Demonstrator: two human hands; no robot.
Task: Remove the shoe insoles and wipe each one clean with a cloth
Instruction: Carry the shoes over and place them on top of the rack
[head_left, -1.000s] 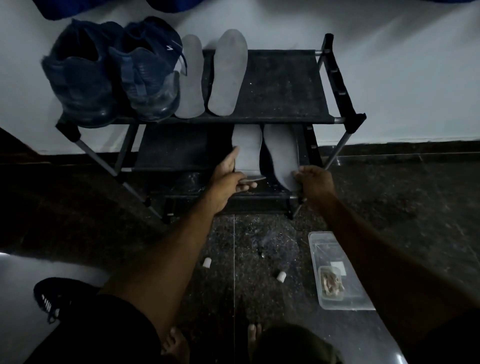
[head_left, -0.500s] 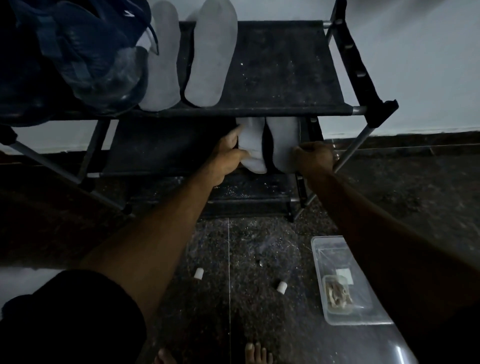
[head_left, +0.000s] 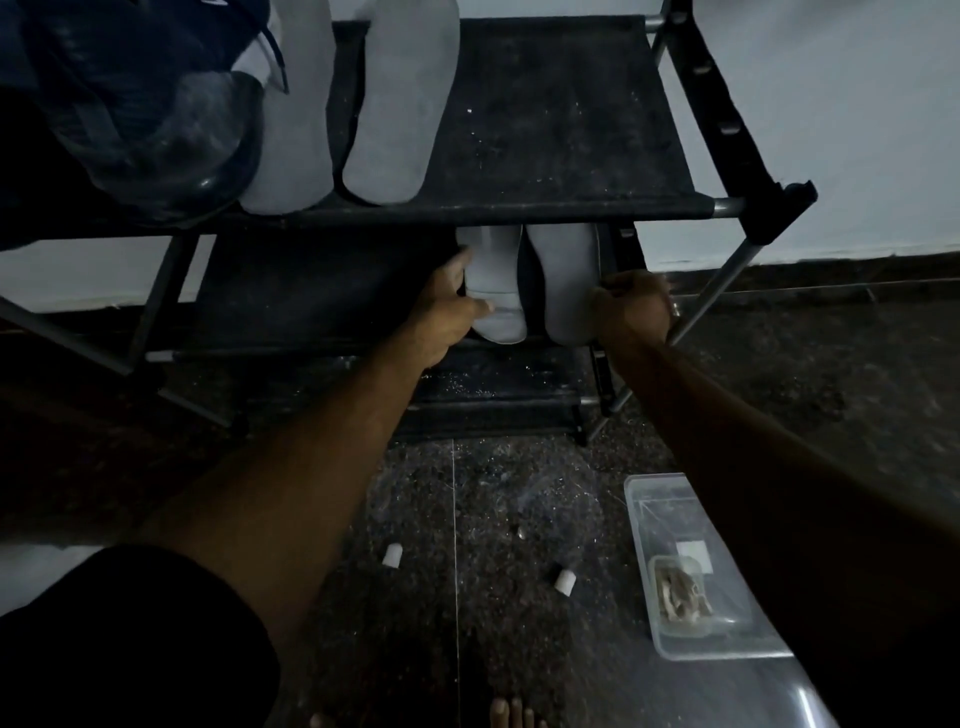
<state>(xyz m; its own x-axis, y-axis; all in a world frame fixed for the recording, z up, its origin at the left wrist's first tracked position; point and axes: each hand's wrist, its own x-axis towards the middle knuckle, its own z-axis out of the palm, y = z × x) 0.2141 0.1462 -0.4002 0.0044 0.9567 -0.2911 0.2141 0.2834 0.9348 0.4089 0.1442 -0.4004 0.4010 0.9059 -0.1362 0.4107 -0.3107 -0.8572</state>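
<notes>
Left hand (head_left: 451, 306) gripping one insole (head_left: 496, 280), right hand (head_left: 631, 307) the other insole (head_left: 563, 280) (middle shelf).

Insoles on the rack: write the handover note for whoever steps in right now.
Left hand grips the left insole on the middle shelf.
Right hand holds the right insole at its near edge; how the fingers lie is hard to tell.
Two more insoles lie on the top shelf beside the shoes.
Done: four insoles are out of shoes.
Left: no cloth is in view, and I cannot tell whether any insole has been wiped. Find the cloth and wipe each.
</notes>
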